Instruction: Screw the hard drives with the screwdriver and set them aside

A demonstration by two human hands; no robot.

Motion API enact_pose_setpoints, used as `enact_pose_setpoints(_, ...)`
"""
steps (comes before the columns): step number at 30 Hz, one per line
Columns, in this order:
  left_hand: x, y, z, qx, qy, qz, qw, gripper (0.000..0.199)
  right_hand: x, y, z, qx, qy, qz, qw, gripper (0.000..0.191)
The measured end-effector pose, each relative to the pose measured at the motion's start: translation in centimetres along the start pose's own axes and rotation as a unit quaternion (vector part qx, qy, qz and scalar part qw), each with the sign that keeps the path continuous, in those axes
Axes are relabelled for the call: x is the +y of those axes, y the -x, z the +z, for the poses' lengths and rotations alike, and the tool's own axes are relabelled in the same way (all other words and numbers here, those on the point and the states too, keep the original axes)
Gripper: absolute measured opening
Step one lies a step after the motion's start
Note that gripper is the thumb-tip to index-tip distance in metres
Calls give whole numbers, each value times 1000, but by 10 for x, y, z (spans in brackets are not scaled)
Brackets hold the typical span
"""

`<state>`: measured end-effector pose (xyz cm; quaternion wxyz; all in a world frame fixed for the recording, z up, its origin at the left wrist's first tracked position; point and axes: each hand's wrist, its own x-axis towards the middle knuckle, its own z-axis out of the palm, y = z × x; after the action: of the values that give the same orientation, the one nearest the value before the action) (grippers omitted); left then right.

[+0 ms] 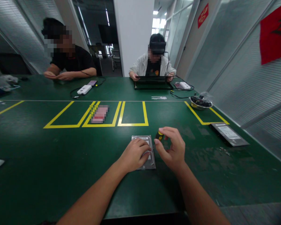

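A silver hard drive (151, 164) lies flat on the green table in front of me, its label partly covered by my hand. My left hand (137, 153) rests over the drive with bent fingers and holds it down. Above the drive's right edge, my right hand (172, 147) grips a screwdriver (159, 135) by its black and yellow handle, between thumb and fingers. The thin shaft slants down toward the drive, close to my left fingertips. Where exactly the tip touches is too small to make out.
A second hard drive (229, 134) lies at the right, with small screws (224, 151) nearby. Behind it stands a metal bowl (201, 103) of dark parts. Yellow tape (133, 125) marks rectangles; a pink blurred item (100, 114) lies in one. Two people sit across, one holding a black frame (153, 82).
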<state>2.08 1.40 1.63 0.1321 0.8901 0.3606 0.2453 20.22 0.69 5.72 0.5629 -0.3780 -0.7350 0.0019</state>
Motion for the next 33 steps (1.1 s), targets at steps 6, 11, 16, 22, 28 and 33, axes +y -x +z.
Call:
enact_pose_setpoints(6,1,0,-3,-4,17,3,1000,22,1,0,1,5,18,5,1000,34)
enact_pose_setpoints(11,1,2,-4,-1,26,3,1000,31,1,0,0,-9,8,0,1000,36)
enact_pose_setpoints(16,-1,2,-3,4,30,6,1000,28,2,0,1,25,37,6,999,31)
enact_pose_setpoints(22,-4,2,-2,-2,37,12,999,26,2,0,1,32,41,26,998,30)
enact_pose_setpoints(28,-4,2,-1,3,38,12,999,26,4,2,0,9,29,13,999,31)
enact_pose_setpoints(33,-4,2,-1,2,44,12,999,25,3,2,-1,-15,14,20,1000,35)
